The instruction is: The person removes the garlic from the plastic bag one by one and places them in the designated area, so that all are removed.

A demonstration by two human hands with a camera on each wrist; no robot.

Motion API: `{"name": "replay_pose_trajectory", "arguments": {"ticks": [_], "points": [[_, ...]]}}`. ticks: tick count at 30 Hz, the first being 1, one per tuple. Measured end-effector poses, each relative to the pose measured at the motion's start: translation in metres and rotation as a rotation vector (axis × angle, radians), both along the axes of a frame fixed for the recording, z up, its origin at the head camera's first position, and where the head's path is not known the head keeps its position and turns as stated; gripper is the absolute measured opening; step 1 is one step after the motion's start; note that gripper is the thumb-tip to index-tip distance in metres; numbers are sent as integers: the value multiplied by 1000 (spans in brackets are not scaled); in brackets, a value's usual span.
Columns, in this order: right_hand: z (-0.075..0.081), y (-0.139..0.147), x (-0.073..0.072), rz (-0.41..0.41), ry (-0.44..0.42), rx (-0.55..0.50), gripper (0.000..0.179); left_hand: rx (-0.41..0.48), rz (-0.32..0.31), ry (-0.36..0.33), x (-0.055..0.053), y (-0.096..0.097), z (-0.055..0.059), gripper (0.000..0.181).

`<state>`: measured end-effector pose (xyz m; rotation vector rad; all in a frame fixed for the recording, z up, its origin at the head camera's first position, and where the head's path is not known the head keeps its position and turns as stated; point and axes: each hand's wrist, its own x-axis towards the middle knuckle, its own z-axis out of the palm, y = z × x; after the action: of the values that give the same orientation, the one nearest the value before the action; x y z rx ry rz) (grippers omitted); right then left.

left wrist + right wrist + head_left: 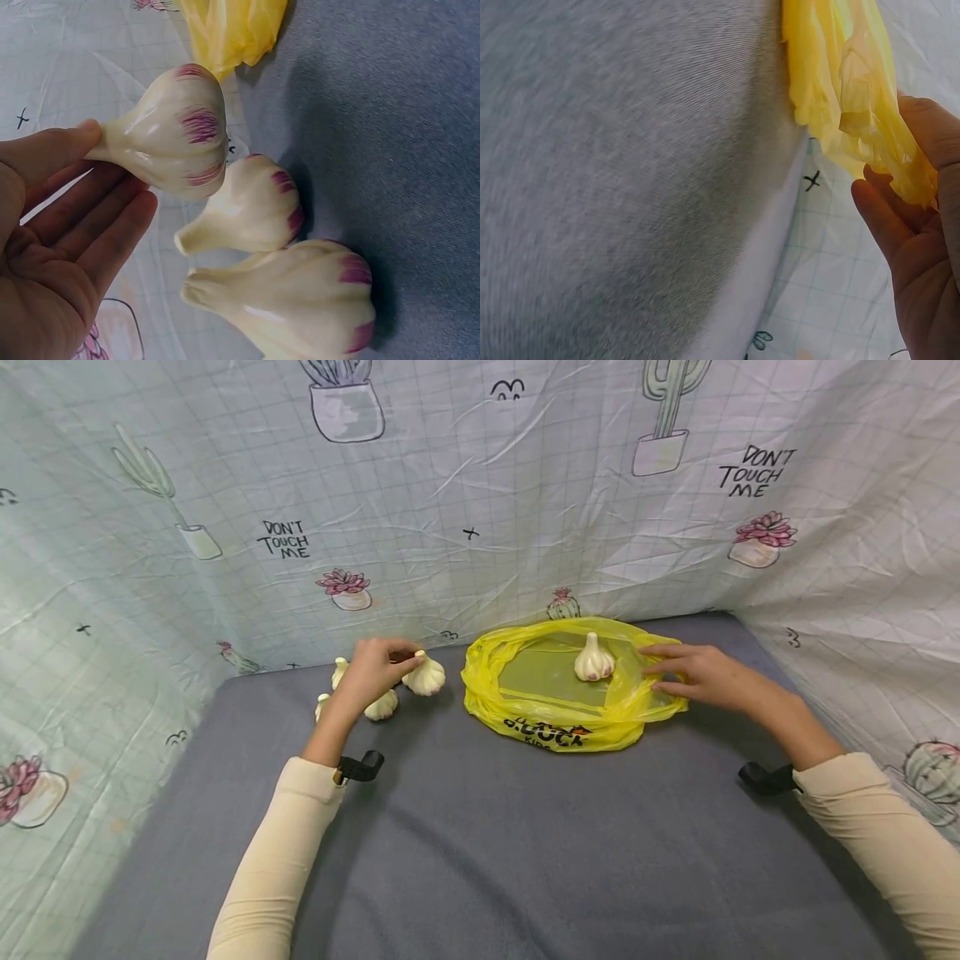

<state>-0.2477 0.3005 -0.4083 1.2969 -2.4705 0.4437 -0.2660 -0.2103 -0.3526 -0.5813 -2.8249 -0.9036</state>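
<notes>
My left hand [372, 672] pinches a garlic bulb [424, 675] by its stem, thumb against fingers, just off the table. Purple streaks mark this bulb in the left wrist view. Below it in that view lie a second garlic bulb [251, 206] and a third garlic bulb [300, 300]. A yellow plastic bag [558, 735] lies with its mouth spread wide, and one garlic bulb [594, 662] sits inside. On the bag's right side, my right hand [705, 675] holds the rim between thumb and fingers, as the right wrist view shows.
More garlic bulbs [382, 705] cluster at the back left, partly hidden by the left hand and forearm. A grey cloth [480, 843] covers the table. Printed fabric [420, 510] hangs behind and at both sides, close to the bag.
</notes>
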Motion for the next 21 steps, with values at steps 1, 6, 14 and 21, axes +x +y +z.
{"name": "replay_pose_trajectory", "arguments": {"ticks": [1,6,14,21], "points": [[0,0,0,3,-8,9,32,-3,-3,0,0,-1,-1,22],[-3,0,-1,5,-28,58,33,-23,-11,-6,-1,-3,-3,21],[-2,-1,-1,14,-43,93,34,-43,-24,-28,-4,-8,-8,23],[0,0,2,0,-63,112,32,-47,-42,-35,-8,-14,-14,22]]}}
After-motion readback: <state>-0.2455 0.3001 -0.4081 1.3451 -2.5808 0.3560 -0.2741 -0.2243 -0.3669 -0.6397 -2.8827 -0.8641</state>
